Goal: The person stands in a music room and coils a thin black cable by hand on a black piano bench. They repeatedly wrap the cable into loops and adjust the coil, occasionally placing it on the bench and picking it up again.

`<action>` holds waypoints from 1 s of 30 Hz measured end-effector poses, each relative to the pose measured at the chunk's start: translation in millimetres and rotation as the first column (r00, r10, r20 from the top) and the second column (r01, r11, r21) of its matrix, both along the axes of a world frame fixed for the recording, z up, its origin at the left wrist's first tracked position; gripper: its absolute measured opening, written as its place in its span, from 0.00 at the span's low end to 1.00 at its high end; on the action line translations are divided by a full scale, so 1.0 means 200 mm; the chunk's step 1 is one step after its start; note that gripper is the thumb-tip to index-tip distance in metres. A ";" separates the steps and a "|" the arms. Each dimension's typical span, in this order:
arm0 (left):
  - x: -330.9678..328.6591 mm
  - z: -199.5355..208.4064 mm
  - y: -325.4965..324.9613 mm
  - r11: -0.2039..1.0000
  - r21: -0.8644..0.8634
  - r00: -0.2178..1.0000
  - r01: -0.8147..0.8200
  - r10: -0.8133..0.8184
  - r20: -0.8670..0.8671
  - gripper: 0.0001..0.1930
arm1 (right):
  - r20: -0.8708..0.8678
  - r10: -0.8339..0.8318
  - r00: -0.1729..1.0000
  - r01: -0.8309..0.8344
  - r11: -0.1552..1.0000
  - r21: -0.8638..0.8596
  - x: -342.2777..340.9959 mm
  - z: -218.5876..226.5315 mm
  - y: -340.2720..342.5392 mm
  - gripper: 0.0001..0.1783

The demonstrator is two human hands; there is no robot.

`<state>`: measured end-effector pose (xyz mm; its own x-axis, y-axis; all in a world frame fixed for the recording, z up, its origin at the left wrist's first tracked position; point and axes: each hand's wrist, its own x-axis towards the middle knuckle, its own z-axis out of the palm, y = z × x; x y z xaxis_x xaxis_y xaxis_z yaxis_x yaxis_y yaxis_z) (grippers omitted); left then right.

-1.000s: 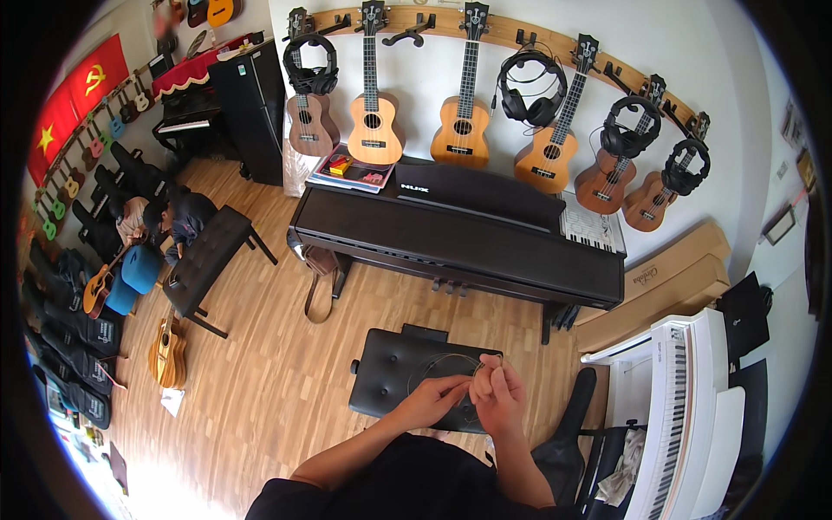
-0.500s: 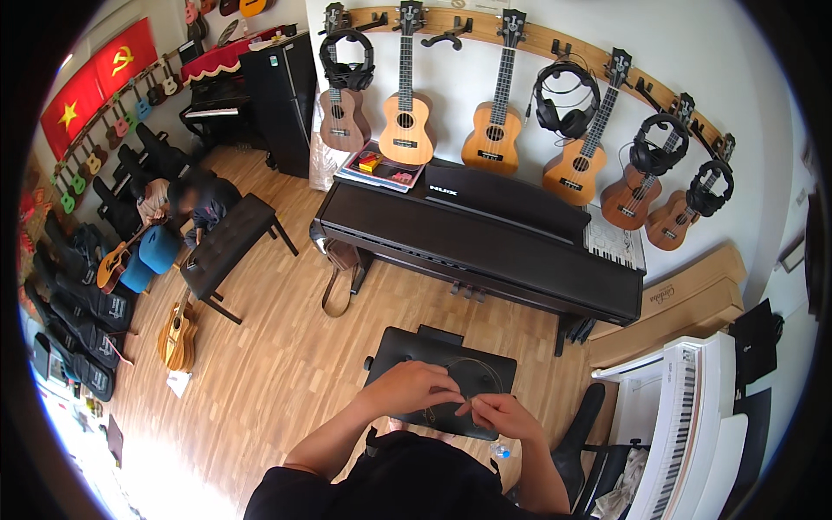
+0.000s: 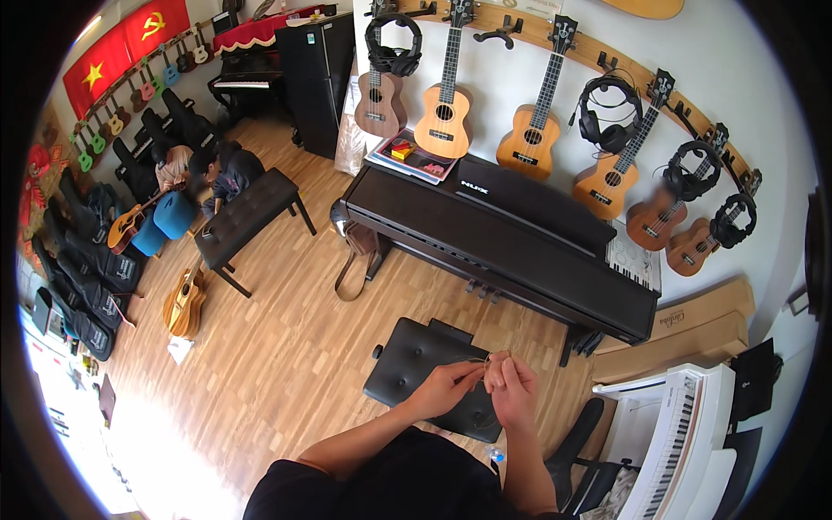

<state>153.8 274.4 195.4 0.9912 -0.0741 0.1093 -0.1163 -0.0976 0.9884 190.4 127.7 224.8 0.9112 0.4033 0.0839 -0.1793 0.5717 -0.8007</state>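
A thin bronze-coloured guitar string (image 3: 471, 358) shows as a loose loop beside my fingers, above the black padded bench (image 3: 406, 347). My left hand (image 3: 444, 389) is closed, its fingertips pinching the string. Against those fingertips my right hand (image 3: 512, 386) is held upright with curled fingers, also gripping the string. Both hands meet over the right part of the bench. The string's ends are too fine to make out.
A dark digital piano (image 3: 503, 238) stands ahead, below wall-hung ukuleles (image 3: 529, 139) and headphones (image 3: 608, 113). To the right are a white upright piano (image 3: 672, 433) and cardboard boxes (image 3: 685, 334). At left, two people sit near a long bench (image 3: 251, 212); an acoustic guitar (image 3: 184, 303) lies on the floor.
My hands have risen and moved slightly right, and now touch; the string's wide loop over the bench looks smaller and gathered at my fingers. The whole view has shifted.
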 end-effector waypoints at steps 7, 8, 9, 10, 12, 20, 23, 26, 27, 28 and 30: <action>-0.06 0.01 0.09 0.819 0.565 0.952 -0.103 -0.083 0.294 0.05 | 0.249 -0.111 0.962 0.213 0.878 -0.429 0.00 -0.07 0.15 0.15; -0.06 0.04 0.12 0.786 0.605 0.942 -0.126 -0.097 0.322 0.05 | 0.326 -0.071 0.943 0.246 0.808 -0.535 0.00 -0.07 0.17 0.15; -0.07 0.05 0.16 0.754 0.641 0.934 -0.146 -0.109 0.341 0.05 | 0.324 -0.041 0.945 0.228 0.792 -0.567 0.00 -0.06 0.20 0.15; -0.08 0.06 0.19 0.720 0.674 0.926 -0.165 -0.122 0.357 0.05 | 0.320 -0.011 0.947 0.211 0.774 -0.598 0.00 -0.06 0.23 0.15; -0.10 0.07 0.27 0.675 0.713 0.915 -0.189 -0.142 0.377 0.05 | 0.267 0.037 0.963 0.141 0.776 -0.615 0.01 -0.07 0.27 0.14; -0.06 0.09 0.52 0.779 0.586 0.874 -0.223 -0.108 0.474 0.09 | -0.352 0.225 0.908 -0.329 0.905 -0.270 0.13 -0.11 0.46 0.14; -0.04 0.14 0.58 0.815 0.506 0.830 -0.283 -0.056 0.554 0.11 | -0.456 0.476 0.752 -0.538 0.843 -0.007 0.25 -0.05 0.50 0.16; -0.02 0.13 0.61 0.816 0.494 0.809 -0.300 -0.057 0.585 0.14 | -0.526 0.453 0.720 -0.552 0.833 -0.039 0.25 -0.01 0.53 0.17; -0.01 0.11 0.64 0.803 0.509 0.805 -0.310 -0.063 0.590 0.15 | -0.539 0.429 0.725 -0.537 0.842 -0.051 0.24 -0.03 0.55 0.17; 0.00 0.07 0.66 0.806 0.519 0.813 -0.285 -0.084 0.577 0.13 | -0.552 0.405 0.729 -0.522 0.851 -0.064 0.23 -0.04 0.56 0.17; 0.02 -0.02 0.67 0.856 0.470 0.844 -0.216 -0.079 0.531 0.12 | -0.568 0.387 0.726 -0.494 0.869 -0.039 0.22 -0.09 0.55 0.18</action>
